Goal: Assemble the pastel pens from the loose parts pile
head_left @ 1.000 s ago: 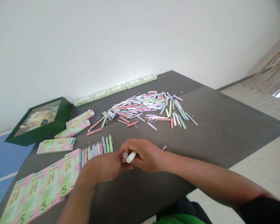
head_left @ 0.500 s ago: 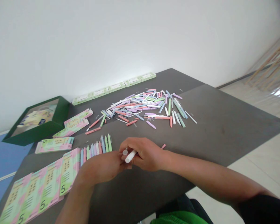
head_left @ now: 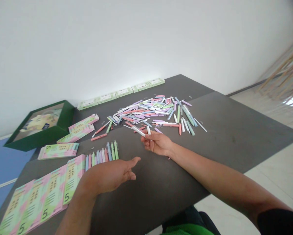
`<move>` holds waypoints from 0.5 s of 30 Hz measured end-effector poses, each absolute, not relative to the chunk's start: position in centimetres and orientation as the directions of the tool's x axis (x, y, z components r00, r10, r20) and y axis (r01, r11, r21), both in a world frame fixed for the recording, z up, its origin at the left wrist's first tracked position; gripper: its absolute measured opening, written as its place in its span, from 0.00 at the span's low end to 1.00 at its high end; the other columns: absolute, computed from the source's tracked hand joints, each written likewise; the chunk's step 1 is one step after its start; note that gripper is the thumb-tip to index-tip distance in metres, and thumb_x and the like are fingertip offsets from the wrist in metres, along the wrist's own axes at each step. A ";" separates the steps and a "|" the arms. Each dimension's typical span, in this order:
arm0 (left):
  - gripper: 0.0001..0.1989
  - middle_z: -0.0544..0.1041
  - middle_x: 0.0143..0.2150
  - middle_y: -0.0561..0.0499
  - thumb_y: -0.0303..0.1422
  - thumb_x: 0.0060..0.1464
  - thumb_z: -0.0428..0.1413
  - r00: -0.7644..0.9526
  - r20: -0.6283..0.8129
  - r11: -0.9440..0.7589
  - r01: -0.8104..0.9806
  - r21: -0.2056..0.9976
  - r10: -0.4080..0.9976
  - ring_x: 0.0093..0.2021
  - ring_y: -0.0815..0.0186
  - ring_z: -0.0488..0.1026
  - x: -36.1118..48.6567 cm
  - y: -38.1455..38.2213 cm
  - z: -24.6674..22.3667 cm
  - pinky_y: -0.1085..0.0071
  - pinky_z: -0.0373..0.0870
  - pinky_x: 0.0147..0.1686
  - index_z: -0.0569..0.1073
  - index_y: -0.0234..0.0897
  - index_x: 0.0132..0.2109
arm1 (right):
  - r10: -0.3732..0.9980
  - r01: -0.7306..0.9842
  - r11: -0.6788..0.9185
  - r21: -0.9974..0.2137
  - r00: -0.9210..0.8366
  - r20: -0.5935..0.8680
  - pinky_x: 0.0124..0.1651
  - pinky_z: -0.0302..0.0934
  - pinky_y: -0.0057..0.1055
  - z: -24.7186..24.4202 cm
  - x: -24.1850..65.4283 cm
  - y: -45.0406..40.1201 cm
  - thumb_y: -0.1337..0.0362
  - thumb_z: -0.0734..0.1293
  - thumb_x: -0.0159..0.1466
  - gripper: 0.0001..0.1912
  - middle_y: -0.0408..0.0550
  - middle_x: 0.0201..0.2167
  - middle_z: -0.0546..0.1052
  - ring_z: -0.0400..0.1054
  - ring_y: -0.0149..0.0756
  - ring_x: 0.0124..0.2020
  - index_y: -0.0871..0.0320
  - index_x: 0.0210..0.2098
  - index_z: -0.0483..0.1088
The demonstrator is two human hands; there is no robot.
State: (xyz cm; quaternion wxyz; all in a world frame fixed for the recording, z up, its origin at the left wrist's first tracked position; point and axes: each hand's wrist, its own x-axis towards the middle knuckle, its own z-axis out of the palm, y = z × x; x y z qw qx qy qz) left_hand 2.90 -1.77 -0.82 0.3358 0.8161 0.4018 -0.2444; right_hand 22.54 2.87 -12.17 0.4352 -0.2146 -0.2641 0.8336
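Note:
My right hand (head_left: 157, 143) is above the near edge of a loose pile of pastel pens and pen parts (head_left: 148, 112). A short white pen part (head_left: 148, 130) stands up from its fingertips. Just beyond those fingers, a longer white pen barrel (head_left: 138, 131) slants across the pile's edge; any contact with the hand cannot be told. My left hand (head_left: 109, 174) is open and empty, palm flat over the dark table (head_left: 210, 137). Its fingers point right, just past a short row of pastel pens (head_left: 104, 153).
Pink-and-green printed cards marked 5 (head_left: 73, 181) lie at the table's near left. A green open box (head_left: 41, 125) holding printed material stands at the left corner. Several pale green boxes (head_left: 122, 92) line the far edge beside a white wall.
The hands have come apart. My right hand has moved forward to the pile, and my left hand has opened and lies empty. The white pen pieces are now at the pile's edge.

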 end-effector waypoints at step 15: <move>0.28 0.77 0.42 0.48 0.36 0.58 0.43 0.563 -0.656 -0.480 0.813 0.330 0.503 0.41 0.61 0.72 2.8 -1.8 -0.8 0.72 0.64 0.38 0.50 0.37 0.64 | 0.833 -0.682 -0.511 -0.523 -0.543 -0.105 0.28 0.60 0.25 -13.0 22.6 3.5 0.69 0.60 0.61 0.09 0.43 0.29 0.73 0.65 0.26 0.25 0.57 0.40 0.67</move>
